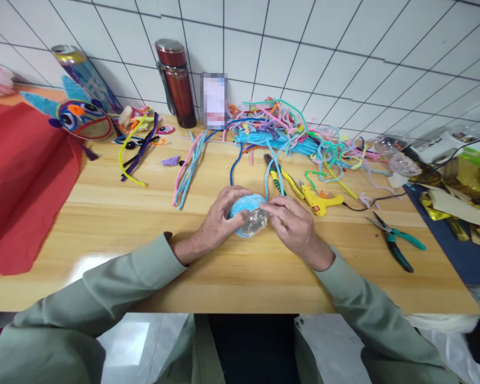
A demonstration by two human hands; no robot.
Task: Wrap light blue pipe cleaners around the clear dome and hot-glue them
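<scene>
My left hand (224, 216) is wrapped round a clear plastic ball (256, 223) whose upper left part is covered with light blue pipe cleaner (246, 204). The lower right of the ball is bare and see-through. At its right side, the fingers of my right hand (290, 221) pinch together on the light blue pipe cleaner at the edge of the wrapped part. Two long light blue strands (272, 168) rise from near that hand toward the pile behind. Just beyond my right hand lie yellow-handled pliers (291, 184) and a yellow glue gun (320, 201).
A tangled pile of pipe cleaners (280, 130) lies along the tiled wall. Green-handled pliers (398, 240) rest at the right. A red thermos (176, 82), a phone (215, 101), a blue decorated figure (84, 117) and red cloth (28, 186) are further left.
</scene>
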